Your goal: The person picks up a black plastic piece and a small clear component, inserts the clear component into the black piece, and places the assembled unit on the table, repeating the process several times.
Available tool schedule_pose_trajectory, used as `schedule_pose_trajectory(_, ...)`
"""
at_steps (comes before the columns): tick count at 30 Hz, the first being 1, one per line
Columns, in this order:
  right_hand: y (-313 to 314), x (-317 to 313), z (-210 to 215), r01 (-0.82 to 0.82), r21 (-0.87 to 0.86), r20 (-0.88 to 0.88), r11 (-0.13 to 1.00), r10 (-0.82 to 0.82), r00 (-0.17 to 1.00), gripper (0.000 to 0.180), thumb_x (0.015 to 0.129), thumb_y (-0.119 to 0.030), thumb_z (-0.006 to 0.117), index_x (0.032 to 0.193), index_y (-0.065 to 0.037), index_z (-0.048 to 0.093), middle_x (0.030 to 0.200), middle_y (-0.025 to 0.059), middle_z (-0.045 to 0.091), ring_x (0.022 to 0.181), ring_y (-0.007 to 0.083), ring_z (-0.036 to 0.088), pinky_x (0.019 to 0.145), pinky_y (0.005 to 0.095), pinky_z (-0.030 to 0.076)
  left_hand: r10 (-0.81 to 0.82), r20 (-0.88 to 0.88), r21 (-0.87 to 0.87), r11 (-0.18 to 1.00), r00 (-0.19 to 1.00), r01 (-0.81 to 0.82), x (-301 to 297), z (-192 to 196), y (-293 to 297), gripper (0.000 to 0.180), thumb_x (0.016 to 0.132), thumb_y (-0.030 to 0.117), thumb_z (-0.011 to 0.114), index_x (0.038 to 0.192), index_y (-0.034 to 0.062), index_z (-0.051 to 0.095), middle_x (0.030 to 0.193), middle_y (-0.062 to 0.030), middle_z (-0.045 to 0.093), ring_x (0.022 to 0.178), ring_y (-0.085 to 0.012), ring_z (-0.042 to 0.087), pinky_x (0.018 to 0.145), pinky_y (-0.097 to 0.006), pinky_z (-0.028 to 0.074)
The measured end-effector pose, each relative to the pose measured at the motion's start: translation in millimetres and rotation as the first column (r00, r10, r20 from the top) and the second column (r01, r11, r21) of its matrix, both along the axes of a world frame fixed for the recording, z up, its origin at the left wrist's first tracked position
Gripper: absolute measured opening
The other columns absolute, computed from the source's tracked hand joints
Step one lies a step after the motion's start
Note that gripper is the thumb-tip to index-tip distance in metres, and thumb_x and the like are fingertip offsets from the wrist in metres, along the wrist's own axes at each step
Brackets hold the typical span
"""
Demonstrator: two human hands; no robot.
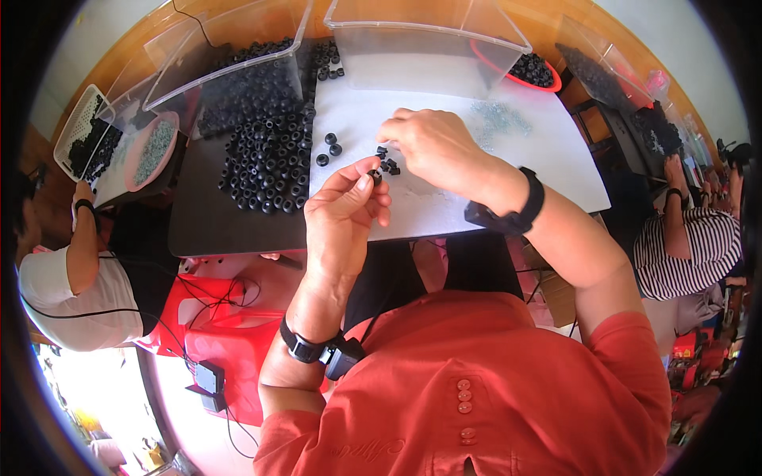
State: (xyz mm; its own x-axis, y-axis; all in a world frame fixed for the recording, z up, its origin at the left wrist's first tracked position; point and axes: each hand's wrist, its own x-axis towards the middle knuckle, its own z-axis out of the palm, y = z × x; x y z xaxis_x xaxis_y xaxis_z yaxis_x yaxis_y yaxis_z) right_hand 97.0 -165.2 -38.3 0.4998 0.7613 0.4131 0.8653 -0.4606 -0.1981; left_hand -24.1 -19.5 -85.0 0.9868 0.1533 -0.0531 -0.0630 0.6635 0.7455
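Note:
My left hand (343,200) pinches a small round black plastic part (375,178) between thumb and fingertips, just above the near part of the white tabletop (429,218). Beyond it and to the right, my right hand (435,144) is closed, fingertips bent down and together; whatever they hold is too small or hidden to make out. Between the two hands lie several small angular black pieces (390,166), partly covered by my right hand. A few loose round black parts (335,149) sit on the white surface left of my hands.
A large heap of round black parts (266,163) spills from a tipped clear bin (230,79). Another clear bin (429,59) stands at the back. Tiny clear pieces (500,120) are scattered at right, near a red basin (558,79). Co-workers sit at left (75,293) and right (686,250).

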Motion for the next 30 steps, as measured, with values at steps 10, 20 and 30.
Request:
schedule_pose_trajectory(10,14.5,23.8,-13.8,0.005,-0.198,0.063,0.980,0.008,0.998,0.009,0.080,-0.003,0.060,0.086,-0.005,0.065,0.089,0.0107,0.069,0.082,0.0349,0.067,0.066,0.0455,0.052,0.004,0.072,-0.069,0.998,0.997,0.001,-0.1,-4.9,2.5,0.023,0.100,0.005,0.056,0.117,-0.0087,0.062,0.095,-0.0139,0.064,0.080,-0.0226,0.062,0.062,-0.031,0.048)
schedule_pose_trajectory(20,-38.1,-1.5,17.8,0.057,-0.288,0.033,0.956,-0.050,0.998,0.007,0.081,-0.004,0.060,0.087,-0.001,0.060,0.088,0.0160,0.066,0.080,0.0384,0.065,0.067,0.0487,0.049,0.009,0.102,0.015,1.000,0.995,-0.011,-1.3,-9.1,-2.4,0.020,0.096,0.008,0.064,0.111,-0.0058,0.066,0.096,-0.0132,0.066,0.083,-0.0216,0.062,0.066,-0.032,0.051)
schedule_pose_trajectory(30,-93.4,-29.4,-1.6,0.125,-0.300,-0.004,0.946,-0.132,0.991,0.003,0.080,-0.005,0.063,0.079,-0.003,0.065,0.085,0.0154,0.065,0.076,0.0364,0.066,0.066,0.0473,0.050,0.068,0.062,0.159,0.984,0.996,-0.077,-1.7,-1.4,-9.0,0.021,0.096,0.003,0.063,0.113,-0.0089,0.066,0.092,-0.0122,0.067,0.078,-0.0191,0.063,0.063,-0.030,0.050)
